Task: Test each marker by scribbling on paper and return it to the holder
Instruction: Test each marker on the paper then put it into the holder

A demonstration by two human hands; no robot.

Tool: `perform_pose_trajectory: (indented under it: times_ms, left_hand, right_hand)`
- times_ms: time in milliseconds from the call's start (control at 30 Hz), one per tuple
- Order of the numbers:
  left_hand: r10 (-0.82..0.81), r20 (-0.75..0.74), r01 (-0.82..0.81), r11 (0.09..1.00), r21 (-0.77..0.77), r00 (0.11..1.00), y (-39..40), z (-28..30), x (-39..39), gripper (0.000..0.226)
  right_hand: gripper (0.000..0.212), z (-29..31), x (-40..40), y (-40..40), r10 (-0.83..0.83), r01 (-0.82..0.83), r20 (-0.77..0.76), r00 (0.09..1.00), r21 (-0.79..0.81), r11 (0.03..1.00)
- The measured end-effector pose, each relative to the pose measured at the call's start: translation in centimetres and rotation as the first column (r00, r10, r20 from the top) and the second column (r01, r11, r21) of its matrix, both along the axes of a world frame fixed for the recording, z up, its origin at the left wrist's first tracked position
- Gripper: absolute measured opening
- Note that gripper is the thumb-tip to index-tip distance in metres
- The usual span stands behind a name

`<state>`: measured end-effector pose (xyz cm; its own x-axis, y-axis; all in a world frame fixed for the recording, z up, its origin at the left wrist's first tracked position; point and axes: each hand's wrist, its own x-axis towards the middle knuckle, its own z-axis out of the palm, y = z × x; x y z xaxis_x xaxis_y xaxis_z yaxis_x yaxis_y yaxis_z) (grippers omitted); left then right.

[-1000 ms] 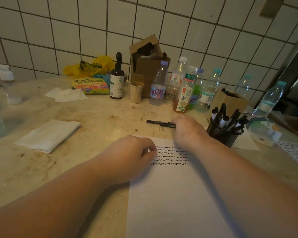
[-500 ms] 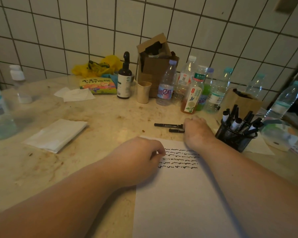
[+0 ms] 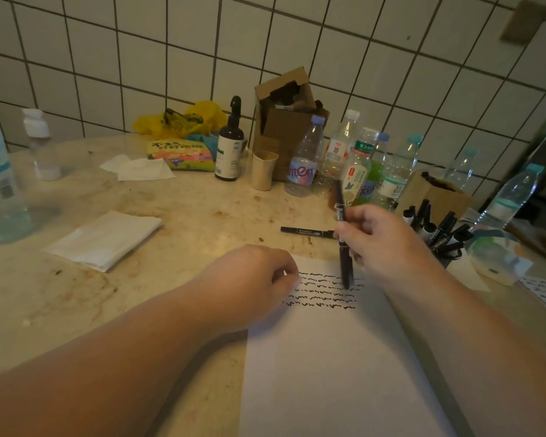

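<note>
**A marker comes up off the table**

A moment ago the right hand (image 3: 382,238) was lying low on the table (image 3: 186,222), reaching for two black markers next to the top edge of the paper (image 3: 328,357). Now that hand has lifted up. Its fingers (image 3: 344,230) are curled round one marker (image 3: 342,234) and hold it by the middle. The marker stands almost straight up, with its low end over the squiggly lines (image 3: 325,291) on the paper. I cannot tell if the cap is on, or if the tip touches the paper yet.

The other marker (image 3: 308,231) has not moved. It lies flat on the table, just past the top of the paper.

The left hand (image 3: 252,285) is in the same spot as before. It rests on the left corner of the paper, with its fingers tucked in. It holds nothing that I can see. I think it keeps the paper from sliding.

The holder (image 3: 445,244) sits to the right, just beside the right hand. It is a dark mesh cup stuffed with more markers.

I think this means a new test is about to start. There are already five rows of squiggles, so some markers seem to be done. Next this one needs a scribble below those rows. Then it goes into the holder.
</note>
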<state>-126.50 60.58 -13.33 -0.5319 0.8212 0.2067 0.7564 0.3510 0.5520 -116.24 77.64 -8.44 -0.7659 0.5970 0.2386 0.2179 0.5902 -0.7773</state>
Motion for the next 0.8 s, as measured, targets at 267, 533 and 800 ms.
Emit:
perform_pose_trajectory:
  times_ms: [267, 533, 800]
  left_hand:
    - [-0.075, 0.052, 0.075, 0.997, -0.006, 0.996, -0.2, 0.8, 0.8, 0.026]
    - [-0.066, -0.073, 0.065, 0.998, -0.022, 0.995, -0.2, 0.7, 1.0, 0.021]
    - [-0.214, 0.069, 0.219, 0.973, -0.076, 0.974, 0.1, 1.0, 1.3, 0.014]
  right_hand:
    - [0.012, -2.9, 3.3, -2.3, -0.048, -0.174, -0.321, 0.946, -0.626, 0.761]
    - [0.019, -4.2, 3.4, -3.1, 0.051, -0.257, -0.322, 0.945, -0.638, 0.726]
    - [0.028, -4.2, 3.6, -2.6, 0.155, -0.314, -0.296, 0.942, -0.624, 0.716]
